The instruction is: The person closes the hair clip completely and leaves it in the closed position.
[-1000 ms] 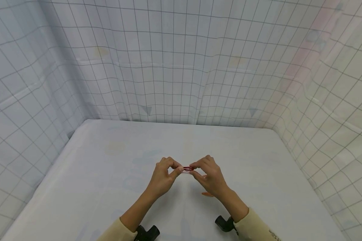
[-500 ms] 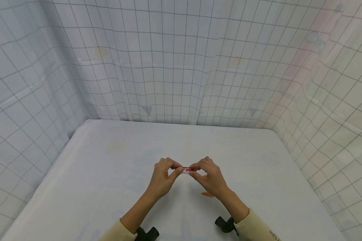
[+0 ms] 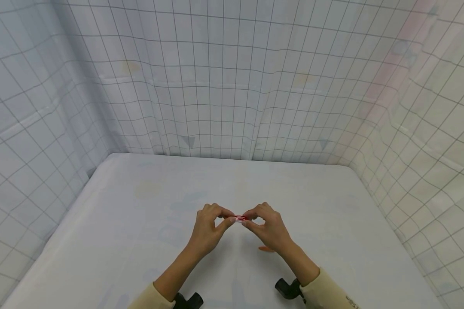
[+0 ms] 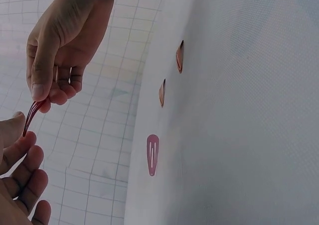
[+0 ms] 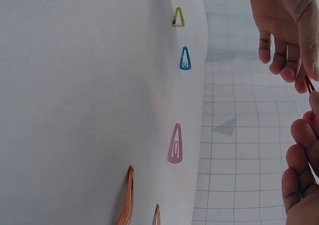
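Note:
Over the middle of the table, a red snap hair clip (image 3: 239, 218) is held off the surface by both hands. My left hand (image 3: 207, 230) pinches one end between thumb and index finger. At the other end, the thumb and index finger of my right hand (image 3: 271, 228) pinch it too. In the left wrist view the red clip (image 4: 33, 114) looks slightly curved, with its thin bars showing near the right fingers. Fingertips cover both of its ends. On the table below lies a pink snap hair clip (image 4: 152, 155).
Two orange clips (image 4: 180, 56) lie on the white table (image 3: 147, 223) toward the right. A blue hair clip (image 5: 185, 58) and a yellow one (image 5: 178, 17) lie in the right wrist view, beyond the pink clip. Grid-patterned curtains (image 3: 232, 86) surround the table's back and sides.
Both hands have sunk very slightly, the red hair clip still pinched between them. The clip's bars appear a little differently angled. The orange clip on the table has not moved.

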Tool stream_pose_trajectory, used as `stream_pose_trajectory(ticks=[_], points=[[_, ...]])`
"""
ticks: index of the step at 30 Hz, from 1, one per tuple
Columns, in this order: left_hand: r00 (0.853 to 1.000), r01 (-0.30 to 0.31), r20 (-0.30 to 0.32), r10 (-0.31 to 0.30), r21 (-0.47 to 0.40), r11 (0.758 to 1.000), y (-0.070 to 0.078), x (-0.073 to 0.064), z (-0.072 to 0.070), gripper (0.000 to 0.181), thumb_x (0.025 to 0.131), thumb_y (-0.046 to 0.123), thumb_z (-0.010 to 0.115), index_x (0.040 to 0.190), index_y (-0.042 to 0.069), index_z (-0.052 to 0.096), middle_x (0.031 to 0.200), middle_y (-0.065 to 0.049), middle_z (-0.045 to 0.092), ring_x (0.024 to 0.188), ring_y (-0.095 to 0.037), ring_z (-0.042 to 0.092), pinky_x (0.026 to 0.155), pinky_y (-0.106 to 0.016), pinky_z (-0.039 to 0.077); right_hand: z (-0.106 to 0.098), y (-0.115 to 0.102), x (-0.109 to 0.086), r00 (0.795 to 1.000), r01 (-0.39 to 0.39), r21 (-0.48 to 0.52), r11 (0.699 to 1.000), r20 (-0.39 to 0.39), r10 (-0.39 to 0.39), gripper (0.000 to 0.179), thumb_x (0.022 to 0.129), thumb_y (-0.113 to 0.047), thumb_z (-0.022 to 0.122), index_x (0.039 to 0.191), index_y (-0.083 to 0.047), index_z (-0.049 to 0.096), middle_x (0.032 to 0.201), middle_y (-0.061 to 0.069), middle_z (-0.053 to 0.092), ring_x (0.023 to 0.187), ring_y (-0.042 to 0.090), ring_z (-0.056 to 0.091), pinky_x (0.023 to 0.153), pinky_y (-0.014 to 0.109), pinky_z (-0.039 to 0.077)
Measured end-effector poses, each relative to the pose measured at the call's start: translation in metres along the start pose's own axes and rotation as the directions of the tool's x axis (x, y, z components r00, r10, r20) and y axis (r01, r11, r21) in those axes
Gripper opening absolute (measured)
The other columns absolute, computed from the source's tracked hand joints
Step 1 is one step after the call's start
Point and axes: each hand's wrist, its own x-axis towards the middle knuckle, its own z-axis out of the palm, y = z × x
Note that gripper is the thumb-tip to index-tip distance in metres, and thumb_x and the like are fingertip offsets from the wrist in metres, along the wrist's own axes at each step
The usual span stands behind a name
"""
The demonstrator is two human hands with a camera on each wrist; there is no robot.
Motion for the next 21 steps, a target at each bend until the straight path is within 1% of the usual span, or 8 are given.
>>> stream_pose_trajectory(ticks=[3, 5, 8, 11, 13, 16, 19, 21], points=[[1.0, -0.012, -0.009, 0.012, 0.008, 1.0, 0.0, 0.001, -0.002, 0.016, 0.08, 0.021, 0.074, 0.094, 0.016, 0.069, 0.083, 0.004, 0.063, 0.084, -0.013, 0.051, 0.082, -0.037, 0.035, 0.002, -0.001, -0.002, 0.999, -0.045, 0.002, 0.999, 0.016, 0.045, 0.019, 0.076, -0.014, 0.077, 0.092, -0.013, 0.068, 0.085, -0.003, 0.068, 0.082, 0.009, 0.055, 0.067, 0.024, 0.048], [0.999, -0.027, -0.017, 0.027, 0.012, 1.0, 0.0, 0.002, -0.003, 0.018, 0.08, 0.021, 0.074, 0.096, 0.016, 0.068, 0.084, 0.003, 0.062, 0.085, -0.011, 0.05, 0.083, -0.038, 0.036, 0.005, 0.0, -0.005, 0.996, -0.081, -0.009, 0.997, 0.042, 0.082, 0.017, 0.077, -0.015, 0.077, 0.092, -0.014, 0.069, 0.084, -0.004, 0.067, 0.082, 0.008, 0.054, 0.067, 0.027, 0.048], [0.998, -0.051, -0.025, 0.051, 0.008, 0.999, 0.0, 0.003, -0.004, 0.017, 0.081, 0.02, 0.073, 0.096, 0.016, 0.068, 0.085, 0.002, 0.062, 0.085, -0.011, 0.05, 0.083, -0.038, 0.036, 0.011, 0.0, -0.01, 0.985, -0.144, -0.036, 0.989, 0.095, 0.147, 0.015, 0.078, -0.016, 0.076, 0.091, -0.015, 0.07, 0.082, -0.005, 0.067, 0.081, 0.007, 0.053, 0.067, 0.033, 0.047], [0.998, -0.055, -0.026, 0.055, 0.009, 0.998, 0.0, 0.003, -0.005, 0.017, 0.081, 0.02, 0.073, 0.096, 0.016, 0.068, 0.086, 0.003, 0.063, 0.085, -0.011, 0.05, 0.083, -0.038, 0.036, 0.016, 0.0, -0.014, 0.967, -0.205, -0.063, 0.977, 0.138, 0.212, 0.013, 0.078, -0.017, 0.076, 0.091, -0.016, 0.071, 0.082, -0.006, 0.068, 0.08, 0.007, 0.052, 0.068, 0.034, 0.047], [0.998, -0.05, -0.026, 0.05, 0.011, 0.999, -0.001, 0.003, -0.005, 0.017, 0.081, 0.021, 0.073, 0.097, 0.016, 0.068, 0.086, 0.003, 0.062, 0.086, -0.011, 0.05, 0.083, -0.038, 0.036, 0.019, 0.001, -0.016, 0.953, -0.249, -0.078, 0.965, 0.16, 0.259, 0.013, 0.078, -0.017, 0.076, 0.09, -0.017, 0.072, 0.081, -0.007, 0.067, 0.081, 0.007, 0.052, 0.069, 0.032, 0.047], [0.998, -0.047, -0.029, 0.048, 0.011, 0.999, -0.002, 0.003, -0.004, 0.017, 0.081, 0.02, 0.073, 0.096, 0.016, 0.067, 0.086, 0.003, 0.062, 0.086, -0.01, 0.05, 0.083, -0.038, 0.036, 0.021, 0.002, -0.019, 0.929, -0.3, -0.108, 0.948, 0.193, 0.316, 0.011, 0.078, -0.018, 0.076, 0.089, -0.019, 0.072, 0.081, -0.01, 0.066, 0.081, 0.006, 0.052, 0.07, 0.026, 0.046], [0.998, -0.051, -0.034, 0.051, 0.009, 0.999, -0.003, 0.003, -0.004, 0.017, 0.081, 0.02, 0.073, 0.096, 0.016, 0.067, 0.085, 0.003, 0.062, 0.085, -0.01, 0.05, 0.083, -0.038, 0.036, 0.023, 0.004, -0.022, 0.911, -0.32, -0.13, 0.938, 0.229, 0.343, 0.01, 0.079, -0.019, 0.076, 0.088, -0.019, 0.071, 0.081, -0.01, 0.065, 0.082, 0.007, 0.052, 0.07, 0.021, 0.044], [0.998, -0.053, -0.035, 0.053, 0.01, 0.999, -0.003, 0.003, -0.005, 0.017, 0.081, 0.02, 0.073, 0.096, 0.016, 0.067, 0.085, 0.004, 0.062, 0.085, -0.01, 0.05, 0.083, -0.038, 0.036, 0.024, 0.005, -0.023, 0.903, -0.326, -0.137, 0.935, 0.246, 0.351, 0.009, 0.079, -0.02, 0.075, 0.088, -0.02, 0.071, 0.082, -0.011, 0.065, 0.083, 0.007, 0.052, 0.071, 0.02, 0.043]])
